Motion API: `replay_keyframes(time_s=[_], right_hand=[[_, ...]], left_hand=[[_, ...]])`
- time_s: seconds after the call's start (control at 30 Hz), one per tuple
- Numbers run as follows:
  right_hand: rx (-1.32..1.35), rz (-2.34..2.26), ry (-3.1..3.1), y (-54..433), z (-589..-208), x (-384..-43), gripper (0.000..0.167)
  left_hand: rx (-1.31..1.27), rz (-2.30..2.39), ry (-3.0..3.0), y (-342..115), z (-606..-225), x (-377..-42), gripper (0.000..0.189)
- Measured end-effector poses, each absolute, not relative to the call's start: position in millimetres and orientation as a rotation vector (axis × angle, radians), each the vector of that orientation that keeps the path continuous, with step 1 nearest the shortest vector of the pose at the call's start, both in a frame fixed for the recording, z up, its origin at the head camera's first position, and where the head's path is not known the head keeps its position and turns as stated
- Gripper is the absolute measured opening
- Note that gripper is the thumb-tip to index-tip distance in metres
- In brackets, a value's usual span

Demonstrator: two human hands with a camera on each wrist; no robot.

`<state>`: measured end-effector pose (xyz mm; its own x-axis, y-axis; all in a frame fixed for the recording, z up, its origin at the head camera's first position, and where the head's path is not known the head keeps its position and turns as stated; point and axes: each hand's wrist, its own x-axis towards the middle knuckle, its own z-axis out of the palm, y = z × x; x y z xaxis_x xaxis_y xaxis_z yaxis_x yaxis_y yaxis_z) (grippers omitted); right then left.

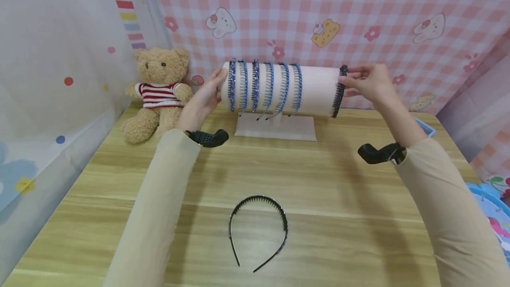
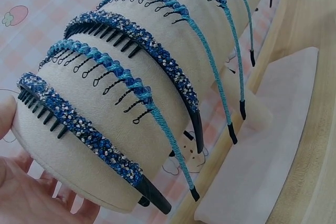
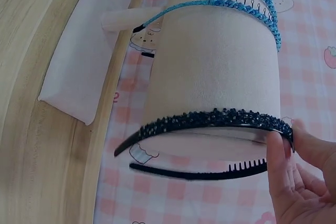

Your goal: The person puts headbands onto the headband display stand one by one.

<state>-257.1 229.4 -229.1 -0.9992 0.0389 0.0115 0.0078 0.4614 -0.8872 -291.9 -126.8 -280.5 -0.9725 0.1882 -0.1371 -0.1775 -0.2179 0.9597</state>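
A pale cylindrical headband stand (image 1: 316, 90) holds several blue headbands (image 1: 284, 87), some braided and some glittery, on its left and middle part. My left hand (image 1: 207, 96) grips the stand's left end, beside a blue glittery headband (image 2: 79, 127). At the right end, my right hand (image 1: 368, 84) pinches a black glittery headband (image 1: 339, 94) between thumb and fingers. In the right wrist view this black headband (image 3: 210, 119) lies around the rim of the cylinder's end. Another black headband (image 1: 286, 223) lies on the table, tips toward me.
The stand's flat base (image 1: 275, 127) rests on the wooden table (image 1: 318, 180). A teddy bear (image 1: 161, 94) in a striped shirt sits at the back left. Near the right edge are a small blue tray (image 1: 425, 126) and a round blue-rimmed item (image 1: 492, 216). A checked curtain (image 1: 358, 3) hangs behind.
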Motion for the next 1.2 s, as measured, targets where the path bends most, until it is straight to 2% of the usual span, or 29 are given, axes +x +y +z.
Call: replay_keyframes(time_s=[0.17,0.3,0.53,0.63,0.73,0.83,0.97,1.2], right_hand=[[0.022,1.446,-2.725,226,-230,-261,0.060],[0.088,1.221,-2.825,228,-230,-263,0.070],[0.491,0.868,-2.951,241,-235,-265,0.068],[0.565,0.770,-2.981,248,-236,-265,0.078],[0.598,0.728,-3.024,251,-237,-265,0.092],[0.616,0.818,-3.054,253,-240,-265,0.099],[0.647,0.905,-3.060,256,-244,-265,0.100],[0.682,0.802,-3.032,254,-242,-268,0.095]], left_hand=[[0.021,2.270,1.802,-127,-280,-292,0.057],[0.023,2.269,1.804,-127,-278,-293,0.058],[0.012,2.287,1.804,-126,-277,-295,0.057],[0.004,2.296,1.793,-126,-278,-295,0.058],[0.000,2.302,1.792,-127,-278,-294,0.059],[-0.012,2.297,1.797,-128,-279,-294,0.060],[-0.041,2.269,1.809,-127,-281,-293,0.061],[-0.049,2.269,1.813,-125,-279,-293,0.060]])
